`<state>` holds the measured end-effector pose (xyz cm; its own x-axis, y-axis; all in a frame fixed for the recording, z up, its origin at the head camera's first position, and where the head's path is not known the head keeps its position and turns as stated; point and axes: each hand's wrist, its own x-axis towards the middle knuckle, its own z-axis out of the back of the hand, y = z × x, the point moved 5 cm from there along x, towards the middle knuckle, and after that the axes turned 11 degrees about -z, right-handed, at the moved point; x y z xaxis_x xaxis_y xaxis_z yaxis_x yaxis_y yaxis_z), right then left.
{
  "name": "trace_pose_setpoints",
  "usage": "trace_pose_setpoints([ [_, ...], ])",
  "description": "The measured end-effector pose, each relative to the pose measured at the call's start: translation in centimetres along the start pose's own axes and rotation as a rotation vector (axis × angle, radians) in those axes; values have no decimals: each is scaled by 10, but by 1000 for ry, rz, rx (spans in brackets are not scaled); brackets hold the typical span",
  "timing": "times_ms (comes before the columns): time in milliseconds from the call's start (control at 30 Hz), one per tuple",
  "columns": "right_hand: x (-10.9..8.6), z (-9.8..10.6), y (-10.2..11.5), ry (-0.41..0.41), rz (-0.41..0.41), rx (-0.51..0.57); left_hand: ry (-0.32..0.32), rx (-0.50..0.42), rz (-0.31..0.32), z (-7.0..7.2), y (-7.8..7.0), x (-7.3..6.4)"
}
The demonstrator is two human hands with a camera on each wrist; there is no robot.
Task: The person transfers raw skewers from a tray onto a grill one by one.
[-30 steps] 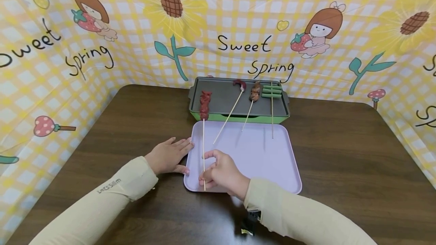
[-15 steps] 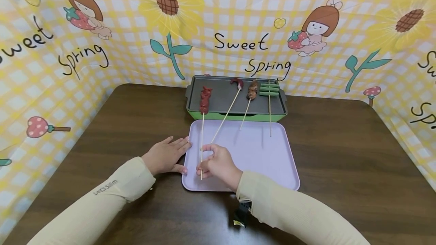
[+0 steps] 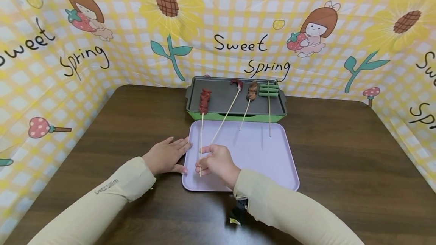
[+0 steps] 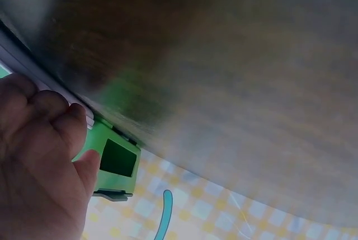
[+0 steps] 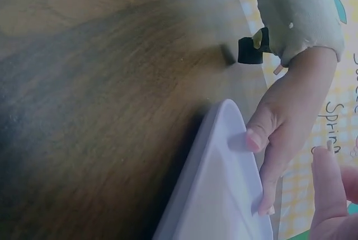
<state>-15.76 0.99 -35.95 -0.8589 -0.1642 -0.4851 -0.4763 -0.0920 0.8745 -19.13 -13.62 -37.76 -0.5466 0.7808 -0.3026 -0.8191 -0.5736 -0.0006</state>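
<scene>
In the head view my right hand [image 3: 219, 163] pinches the lower stick of a skewer of red meat [image 3: 204, 102], whose meat end lies over the left part of the dark griddle plate [image 3: 219, 95]. My left hand [image 3: 167, 157] has its fingers extended, their tips touching the left rim of the lilac tray [image 3: 262, 169]. In the right wrist view, the left hand [image 5: 288, 120] appears at the tray edge [image 5: 224, 178], and a stick end shows by the right fingers [image 5: 330, 189]. The left wrist view shows the left hand [image 4: 39, 156] beside the green grill base [image 4: 95, 139].
On the griddle, a curled dark-red piece [image 3: 237, 83] on a stick, a browned meat skewer [image 3: 252, 91] and a green vegetable skewer [image 3: 268, 90] lie to the right, sticks reaching over the tray. The brown table [image 3: 340, 154] surrounds everything; a patterned cloth [image 3: 238, 10] hangs behind.
My right hand has moved forward and slightly left, carrying the red meat skewer farther over the griddle. The left hand stays at the tray rim. The view has shifted a little.
</scene>
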Motion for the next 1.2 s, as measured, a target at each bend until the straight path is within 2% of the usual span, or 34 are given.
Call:
trace_pose_setpoints([
  [433,7,1,4,-54,-17,17,3,-20,10,0,1,0],
  [967,3,3,-7,-20,-14,75,-22,-40,3,4,-1,-2],
  [1200,2,1,-11,-55,23,150,-10,-51,10,1,0,-1],
])
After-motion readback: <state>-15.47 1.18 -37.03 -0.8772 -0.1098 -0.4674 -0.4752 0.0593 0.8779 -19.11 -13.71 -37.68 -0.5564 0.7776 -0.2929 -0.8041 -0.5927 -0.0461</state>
